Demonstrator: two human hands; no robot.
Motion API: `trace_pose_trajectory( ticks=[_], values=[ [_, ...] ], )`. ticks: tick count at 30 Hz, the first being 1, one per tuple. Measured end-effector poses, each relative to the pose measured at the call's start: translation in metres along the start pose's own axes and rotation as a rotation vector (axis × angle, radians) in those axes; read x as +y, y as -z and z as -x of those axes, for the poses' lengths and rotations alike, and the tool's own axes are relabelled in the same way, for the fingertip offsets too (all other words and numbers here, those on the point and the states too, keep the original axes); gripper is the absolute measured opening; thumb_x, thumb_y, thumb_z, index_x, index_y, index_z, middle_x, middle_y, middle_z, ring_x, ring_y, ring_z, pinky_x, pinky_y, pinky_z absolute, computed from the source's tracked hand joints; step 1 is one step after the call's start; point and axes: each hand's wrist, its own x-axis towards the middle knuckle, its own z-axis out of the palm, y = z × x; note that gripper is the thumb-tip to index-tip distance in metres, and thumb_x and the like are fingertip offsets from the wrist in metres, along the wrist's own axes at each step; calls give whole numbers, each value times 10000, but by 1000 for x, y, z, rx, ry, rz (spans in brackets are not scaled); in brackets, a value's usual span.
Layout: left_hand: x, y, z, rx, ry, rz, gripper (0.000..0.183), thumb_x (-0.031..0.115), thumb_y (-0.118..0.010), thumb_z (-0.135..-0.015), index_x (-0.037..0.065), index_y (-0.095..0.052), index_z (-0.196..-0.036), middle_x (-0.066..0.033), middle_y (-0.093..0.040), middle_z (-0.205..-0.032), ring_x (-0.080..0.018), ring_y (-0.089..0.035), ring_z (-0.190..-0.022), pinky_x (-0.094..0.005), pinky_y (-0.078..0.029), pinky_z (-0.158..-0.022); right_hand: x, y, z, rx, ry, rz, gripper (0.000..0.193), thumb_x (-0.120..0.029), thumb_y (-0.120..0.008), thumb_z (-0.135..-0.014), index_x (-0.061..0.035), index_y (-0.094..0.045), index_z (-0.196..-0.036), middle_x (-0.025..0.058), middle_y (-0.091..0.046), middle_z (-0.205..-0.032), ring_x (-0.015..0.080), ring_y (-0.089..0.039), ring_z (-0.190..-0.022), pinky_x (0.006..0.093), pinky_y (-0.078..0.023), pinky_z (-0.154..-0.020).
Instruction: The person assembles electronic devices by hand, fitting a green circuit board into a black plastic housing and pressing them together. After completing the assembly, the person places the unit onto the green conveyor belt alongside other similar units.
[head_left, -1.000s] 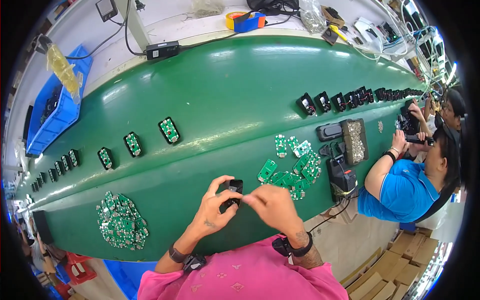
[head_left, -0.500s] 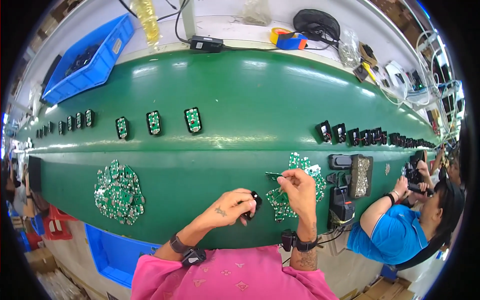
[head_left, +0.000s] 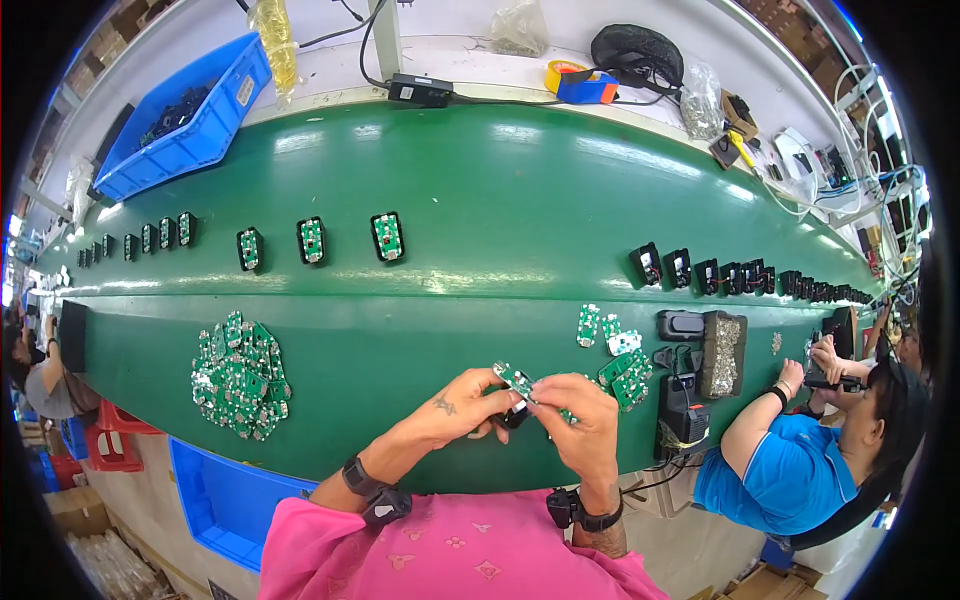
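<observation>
My left hand is closed around a small black plastic housing, mostly hidden by the fingers. In a pinch, my right hand holds a green circuit board just above the housing, tilted and close to the left fingertips. Whether board and housing touch, I cannot tell. Loose green circuit boards lie beside and beyond my right hand. A larger heap of circuit boards rests on the green table to the left.
Black housings with boards stand in a row at the far left; housings with wires line the right. A soldering station and brown tray sit right. Blue bins stand around. A co-worker in blue works at right.
My right hand has brought the circuit board left and down from over the loose boards to the housing in my left hand. My left hand has shifted slightly.
</observation>
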Motion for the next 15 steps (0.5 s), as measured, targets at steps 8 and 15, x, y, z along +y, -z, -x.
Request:
trace_pose_trajectory(
  ticks=[8, 15],
  values=[
    [7, -5, 7, 3, -261, 88, 606, 96, -629, -932, 27, -367, -1474, -122, -567, -1275, -201, -663, -987, -290, -549, -710, 3, 0, 5, -33, 251, 257, 208, 51, -736, -731, -31, -718, -922, 86, -681, -996, 281, -659, -849, 374, -536, -705],
    [-4, -12, 2, 94, -327, 89, 533, 10, -554, -932, 69, -426, -1446, -90, -580, -1244, -167, -660, -966, -283, -580, -801, -14, 2, 2, -29, 205, 309, 220, 43, -746, -729, -47, -733, -929, 73, -673, -968, 257, -644, -837, 361, -512, -702]
  ],
)
